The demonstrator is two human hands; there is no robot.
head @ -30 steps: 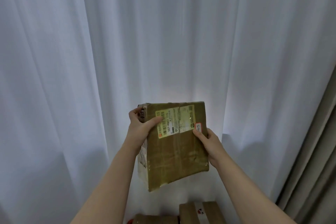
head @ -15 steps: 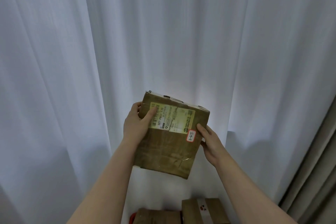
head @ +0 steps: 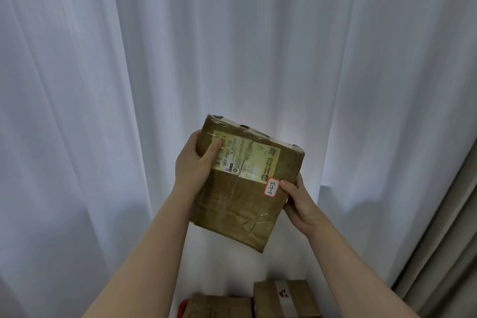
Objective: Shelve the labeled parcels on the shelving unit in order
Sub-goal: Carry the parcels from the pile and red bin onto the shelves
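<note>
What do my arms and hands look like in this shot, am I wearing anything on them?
The left hand and right hand wear no gloves. The left forearm and right forearm are bare, with no sleeve in view down to the frame's edge. No watch or bracelet shows at either wrist; rings are too small to tell.

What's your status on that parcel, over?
Left hand and right hand both grip the parcel, tilted. Handwritten tag faces camera. No shelf in view; curtain ahead, two boxes below.

Brown taped cardboard parcel (head: 242, 204) bears pale yellow-green printed shipping label (head: 245, 156) and red-bordered white handwritten sticker (head: 271, 186); white pleated curtain (head: 232, 46) behind.
</note>
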